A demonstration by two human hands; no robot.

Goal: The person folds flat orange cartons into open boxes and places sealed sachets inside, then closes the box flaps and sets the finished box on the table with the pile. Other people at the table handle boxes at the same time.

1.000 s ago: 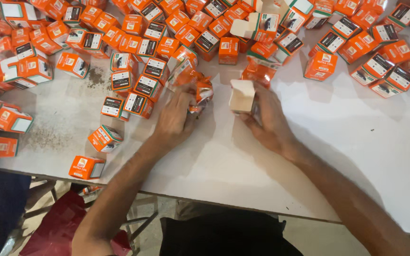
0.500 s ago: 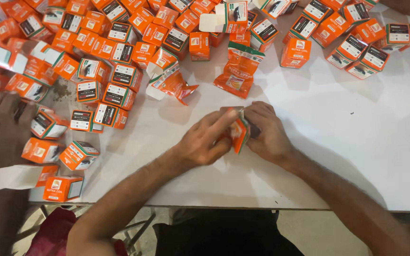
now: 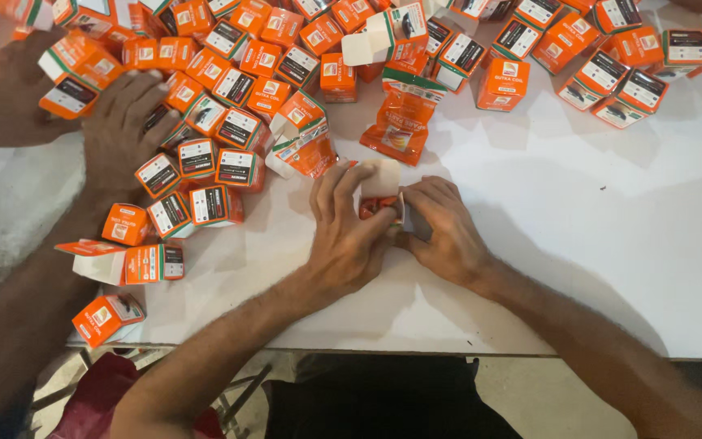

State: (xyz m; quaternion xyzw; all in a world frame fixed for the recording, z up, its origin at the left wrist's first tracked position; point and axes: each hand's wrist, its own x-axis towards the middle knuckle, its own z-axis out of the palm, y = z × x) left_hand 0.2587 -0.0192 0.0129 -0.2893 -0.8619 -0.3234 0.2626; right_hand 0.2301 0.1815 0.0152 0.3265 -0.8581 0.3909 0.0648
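A white table [image 3: 611, 244] fills the frame, its upper part heaped with orange boxes [image 3: 237, 89], and at centre the left hand [image 3: 347, 232] and right hand [image 3: 444, 228] meet, fingers curled and pinching a small orange carton [image 3: 381, 191] with its white flap up.

small orange carton [image 3: 381, 195], flap open, held upright
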